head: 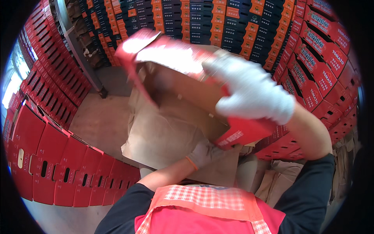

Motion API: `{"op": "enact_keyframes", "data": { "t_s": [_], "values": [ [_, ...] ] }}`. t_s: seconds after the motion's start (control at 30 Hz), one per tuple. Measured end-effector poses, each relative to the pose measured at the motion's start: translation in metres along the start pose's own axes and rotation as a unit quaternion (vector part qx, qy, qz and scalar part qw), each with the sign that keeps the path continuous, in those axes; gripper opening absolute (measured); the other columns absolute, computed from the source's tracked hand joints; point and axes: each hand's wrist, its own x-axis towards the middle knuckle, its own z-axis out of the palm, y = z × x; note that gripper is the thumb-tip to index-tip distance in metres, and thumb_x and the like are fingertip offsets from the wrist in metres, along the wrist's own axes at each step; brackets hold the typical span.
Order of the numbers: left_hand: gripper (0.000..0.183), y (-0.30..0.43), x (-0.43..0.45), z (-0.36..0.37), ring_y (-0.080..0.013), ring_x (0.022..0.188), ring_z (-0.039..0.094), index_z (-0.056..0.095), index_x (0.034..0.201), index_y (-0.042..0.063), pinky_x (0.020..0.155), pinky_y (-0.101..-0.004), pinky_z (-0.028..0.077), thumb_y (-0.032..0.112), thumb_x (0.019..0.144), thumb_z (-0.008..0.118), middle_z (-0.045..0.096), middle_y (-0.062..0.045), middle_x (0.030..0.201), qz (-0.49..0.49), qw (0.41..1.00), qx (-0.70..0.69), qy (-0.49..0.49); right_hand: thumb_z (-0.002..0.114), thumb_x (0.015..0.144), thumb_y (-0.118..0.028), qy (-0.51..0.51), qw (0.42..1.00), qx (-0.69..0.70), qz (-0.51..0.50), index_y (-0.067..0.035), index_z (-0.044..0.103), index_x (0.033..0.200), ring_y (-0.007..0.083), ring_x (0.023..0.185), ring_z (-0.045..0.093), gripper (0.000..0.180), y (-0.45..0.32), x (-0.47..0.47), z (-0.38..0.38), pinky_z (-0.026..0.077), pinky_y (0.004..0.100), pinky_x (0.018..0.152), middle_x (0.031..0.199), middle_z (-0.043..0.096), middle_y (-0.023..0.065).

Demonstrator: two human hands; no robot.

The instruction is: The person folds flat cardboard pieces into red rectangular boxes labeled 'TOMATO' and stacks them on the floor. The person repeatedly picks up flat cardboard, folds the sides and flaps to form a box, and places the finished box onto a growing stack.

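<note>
A red printed cardboard carton is held up tilted, its brown interior facing me. Its far end is blurred and shines with glare. My right hand, in a white knit glove, grips the carton's upper wall, thumb on the inner side. Lower down, my left hand, gloved with an orange cuff, is at the carton's near bottom corner. Its fingers are blurred and partly hidden there, so its grip is unclear. Beneath the carton lies a flat brown cardboard sheet.
Red cartons stand in a row at left, with a taller red stack behind. Stacked red tomato cartons rise at right. Dark-blue and orange cartons form a wall ahead. A metal post stands left. Brown cardboard lies near my right elbow.
</note>
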Motion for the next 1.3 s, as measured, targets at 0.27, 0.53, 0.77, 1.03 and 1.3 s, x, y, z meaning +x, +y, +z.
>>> {"op": "enact_keyframes", "data": {
  "t_s": [0.27,0.53,0.77,1.03,1.3],
  "values": [
    [0.061,0.097,-0.103,0.135,-0.0376,0.112,0.064,0.062,0.123,-0.002,0.094,-0.0476,0.052,0.035,0.077,0.077,0.060,-0.024,0.132,0.547,0.354,0.755,-0.066,0.061,0.096,-0.028,0.187,0.962,0.182,0.077,-0.002,0.063,0.122,0.0243,0.078,0.072,0.036,0.028,0.022,0.063,0.056,0.0346,0.070,0.086,0.074,0.0137],
    [0.097,0.201,-0.033,0.195,-0.0353,0.098,0.063,0.067,0.098,-0.005,0.092,-0.0414,0.047,0.084,0.059,0.068,0.066,-0.022,0.100,0.274,0.271,0.923,-0.003,0.070,0.090,-0.027,0.235,0.965,-0.028,0.110,-0.007,0.063,0.111,0.0314,0.077,0.071,0.030,0.038,-0.002,0.031,0.055,0.0391,0.067,0.087,0.071,0.0169],
    [0.093,0.193,-0.035,0.184,-0.0328,0.094,0.065,0.069,0.094,-0.004,0.087,-0.0391,0.048,0.081,0.056,0.071,0.067,-0.020,0.094,0.286,0.289,0.914,-0.011,0.059,0.097,-0.031,0.050,0.989,0.056,0.127,-0.004,0.069,0.083,0.0338,0.066,0.067,0.033,0.076,-0.004,0.020,0.052,0.0412,0.059,0.066,0.066,0.0149],
    [0.092,0.180,-0.036,0.166,-0.0349,0.097,0.063,0.063,0.101,-0.008,0.092,-0.0406,0.045,0.073,0.058,0.075,0.065,-0.022,0.097,0.388,0.304,0.870,0.011,0.047,0.094,-0.031,-0.078,0.984,-0.076,0.138,-0.004,0.071,0.083,0.0381,0.090,0.068,0.037,0.072,0.038,0.056,0.053,0.0476,0.084,0.088,0.071,0.0187],
    [0.086,0.194,-0.024,0.149,-0.0272,0.116,0.062,0.035,0.147,-0.010,0.098,-0.0349,0.049,0.041,0.090,0.073,0.057,-0.023,0.137,0.581,0.599,0.549,-0.047,0.067,0.084,-0.044,0.010,0.992,0.129,-0.008,-0.011,0.069,0.113,0.0335,0.101,0.068,0.044,0.018,0.022,0.055,0.054,0.0421,0.086,0.104,0.072,0.0146]
  ]
}}
